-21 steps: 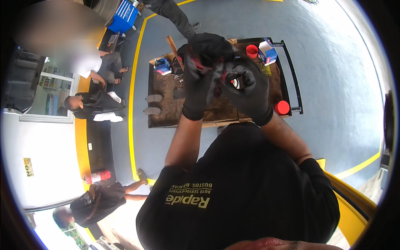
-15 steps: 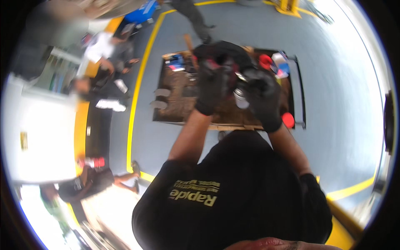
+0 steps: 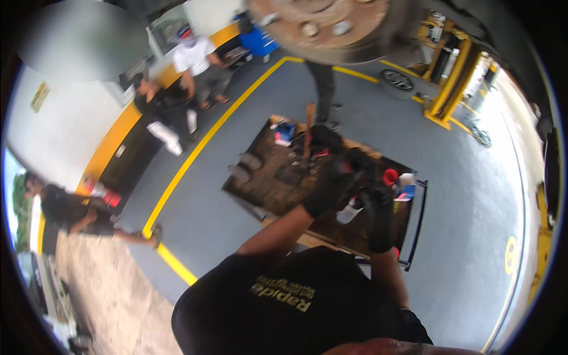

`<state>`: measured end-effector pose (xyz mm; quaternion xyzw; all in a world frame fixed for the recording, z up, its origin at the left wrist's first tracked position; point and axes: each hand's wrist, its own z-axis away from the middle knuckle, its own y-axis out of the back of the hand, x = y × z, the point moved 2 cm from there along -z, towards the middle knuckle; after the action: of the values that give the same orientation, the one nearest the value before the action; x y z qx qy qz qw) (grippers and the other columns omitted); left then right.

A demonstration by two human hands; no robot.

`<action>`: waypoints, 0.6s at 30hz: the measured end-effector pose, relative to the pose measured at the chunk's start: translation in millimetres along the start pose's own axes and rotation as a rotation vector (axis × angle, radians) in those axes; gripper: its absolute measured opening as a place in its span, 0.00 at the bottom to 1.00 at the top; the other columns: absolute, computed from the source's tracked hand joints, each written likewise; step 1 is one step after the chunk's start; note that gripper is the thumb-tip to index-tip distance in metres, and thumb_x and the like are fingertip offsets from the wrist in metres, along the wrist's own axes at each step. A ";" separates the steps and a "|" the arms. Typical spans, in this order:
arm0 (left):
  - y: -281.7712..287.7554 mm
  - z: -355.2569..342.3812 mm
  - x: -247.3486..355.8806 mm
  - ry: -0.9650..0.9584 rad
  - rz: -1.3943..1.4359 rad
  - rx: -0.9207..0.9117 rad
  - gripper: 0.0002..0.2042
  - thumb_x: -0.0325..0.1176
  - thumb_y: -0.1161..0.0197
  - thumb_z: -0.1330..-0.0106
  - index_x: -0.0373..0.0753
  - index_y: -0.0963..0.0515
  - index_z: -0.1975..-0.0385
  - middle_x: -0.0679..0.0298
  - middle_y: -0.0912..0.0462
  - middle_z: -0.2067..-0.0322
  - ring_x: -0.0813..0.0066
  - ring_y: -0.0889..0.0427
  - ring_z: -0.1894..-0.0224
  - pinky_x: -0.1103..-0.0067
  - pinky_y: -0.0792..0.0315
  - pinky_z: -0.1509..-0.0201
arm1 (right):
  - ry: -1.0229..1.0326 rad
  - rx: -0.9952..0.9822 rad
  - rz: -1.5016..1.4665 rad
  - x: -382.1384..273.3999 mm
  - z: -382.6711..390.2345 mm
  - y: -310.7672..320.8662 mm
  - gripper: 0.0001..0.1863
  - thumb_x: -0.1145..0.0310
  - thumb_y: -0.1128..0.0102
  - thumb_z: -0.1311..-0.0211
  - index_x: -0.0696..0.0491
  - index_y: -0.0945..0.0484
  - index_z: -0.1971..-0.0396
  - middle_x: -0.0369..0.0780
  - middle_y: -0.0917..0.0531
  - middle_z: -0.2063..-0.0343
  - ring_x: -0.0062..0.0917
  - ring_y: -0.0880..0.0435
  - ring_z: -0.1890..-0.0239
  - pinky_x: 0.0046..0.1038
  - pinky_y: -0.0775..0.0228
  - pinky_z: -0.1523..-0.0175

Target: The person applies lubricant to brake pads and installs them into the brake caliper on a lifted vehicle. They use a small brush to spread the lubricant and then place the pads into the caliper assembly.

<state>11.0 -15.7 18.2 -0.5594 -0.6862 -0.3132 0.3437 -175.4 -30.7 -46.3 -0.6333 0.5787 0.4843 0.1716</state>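
Observation:
My left hand [image 3: 328,188], in a black glove, is closed around a dark item with red showing, too blurred to name. My right hand [image 3: 377,210], also gloved, is beside it with fingers curled at the same bundle; what it grips is hidden. Below and between them, a white spray can [image 3: 349,213] shows over the dark cart top [image 3: 273,192]. Beyond them lie a black bundle [image 3: 325,138], a wooden handle [image 3: 309,121], a blue box [image 3: 284,134] and grey brake pads [image 3: 245,165]. A red cup [image 3: 390,176] and blue-white box [image 3: 407,187] are at the right.
A rusty brake disc [image 3: 319,23] hangs overhead. A yellow lift post [image 3: 447,92], wheel [image 3: 396,80] and blue toolbox [image 3: 257,38] stand beyond. Someone's dark-trousered leg [image 3: 324,92] is behind the cart. Three people [image 3: 195,65] are along the left wall, near a fire extinguisher [image 3: 100,190].
The view has swung and tilted, bringing the brake disc and lift into the picture. My hands now sit lower and further right in the frame, apart from the black bundle.

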 end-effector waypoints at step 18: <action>40.2 -1.3 62.0 -0.207 -0.005 0.082 0.10 0.31 0.35 0.29 0.33 0.17 0.55 0.59 0.13 0.57 0.73 0.17 0.59 0.74 0.24 0.51 | 1.201 0.625 0.260 -311.0 10.0 283.3 0.14 0.70 0.41 0.27 0.54 0.24 0.45 0.48 0.16 0.54 0.38 0.16 0.55 0.41 0.20 0.49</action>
<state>42.2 24.7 71.7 -0.5725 -0.7316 -0.2263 0.2930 -391.2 76.5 298.8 -0.6384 0.7571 -0.1235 -0.0638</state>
